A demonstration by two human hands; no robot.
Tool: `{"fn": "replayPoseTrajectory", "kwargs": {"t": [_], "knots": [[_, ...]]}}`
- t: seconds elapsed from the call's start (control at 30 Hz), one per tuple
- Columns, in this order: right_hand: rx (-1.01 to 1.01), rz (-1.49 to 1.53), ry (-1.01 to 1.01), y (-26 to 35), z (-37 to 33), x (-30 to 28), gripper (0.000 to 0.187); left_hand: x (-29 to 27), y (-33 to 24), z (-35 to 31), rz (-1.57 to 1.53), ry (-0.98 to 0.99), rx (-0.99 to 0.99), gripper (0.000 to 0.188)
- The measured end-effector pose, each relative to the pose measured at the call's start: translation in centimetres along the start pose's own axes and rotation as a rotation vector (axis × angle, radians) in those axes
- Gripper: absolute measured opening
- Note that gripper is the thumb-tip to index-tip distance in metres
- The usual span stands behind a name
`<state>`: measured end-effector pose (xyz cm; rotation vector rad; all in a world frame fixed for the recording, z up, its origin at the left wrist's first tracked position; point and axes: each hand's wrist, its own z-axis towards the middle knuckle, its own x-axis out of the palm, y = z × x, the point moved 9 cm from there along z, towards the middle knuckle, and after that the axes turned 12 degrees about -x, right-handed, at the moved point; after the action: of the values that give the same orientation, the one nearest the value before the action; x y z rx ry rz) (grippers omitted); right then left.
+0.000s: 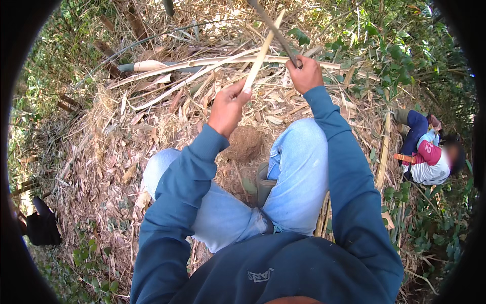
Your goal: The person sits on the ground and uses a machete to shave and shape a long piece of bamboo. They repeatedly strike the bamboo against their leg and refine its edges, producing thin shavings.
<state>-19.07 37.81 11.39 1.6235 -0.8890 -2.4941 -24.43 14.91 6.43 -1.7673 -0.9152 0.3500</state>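
Note:
My left hand (pixel 227 109) is closed on the lower end of a pale, flat strip of split bamboo (pixel 263 52), which slants up and away to the right. In my right hand (pixel 307 76) is the near end of a long, narrow, dark knife (pixel 272 28); its far end runs out past the top edge of the view. The knife crosses the strip near the strip's upper end; whether they touch I cannot tell. Both hands are held out beyond my bent knees, above the littered ground.
Long split bamboo pieces (pixel 202 63) lie across the ground beyond my hands. Dry leaves and shavings (pixel 121 167) cover the soil. At the right, another person (pixel 430 157) sits by green plants (pixel 400 61). A dark object (pixel 42 225) is at the far left.

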Motion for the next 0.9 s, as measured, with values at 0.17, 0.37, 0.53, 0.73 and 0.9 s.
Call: {"fn": "replayPoseTrajectory", "kwargs": {"t": [0.17, 0.37, 0.53, 0.73, 0.9], "knots": [[-0.607, -0.081, 0.184, 9.3, -1.9, 2.5, 0.024, -1.4, 1.2, 1.3, -0.326, 0.029, -0.179, 0.024], [-0.434, -0.12, 0.119, 8.3, -0.6, 2.4, 0.025, -0.6, 0.4, 0.5, -0.407, 0.172, -0.167, 0.018], [-0.49, -0.173, 0.211, 9.8, -1.4, 2.9, 0.029, -1.7, 1.6, 0.4, -0.381, 0.088, -0.195, 0.024], [-0.206, -0.072, 0.077, 4.5, 1.0, 1.6, 0.032, -0.4, 2.3, 0.6, -0.199, 0.118, -0.155, 0.047], [-0.389, -0.129, 0.117, 6.4, -0.7, 1.9, 0.028, -1.4, 1.5, 0.5, -0.245, 0.1, -0.162, 0.038]]}}
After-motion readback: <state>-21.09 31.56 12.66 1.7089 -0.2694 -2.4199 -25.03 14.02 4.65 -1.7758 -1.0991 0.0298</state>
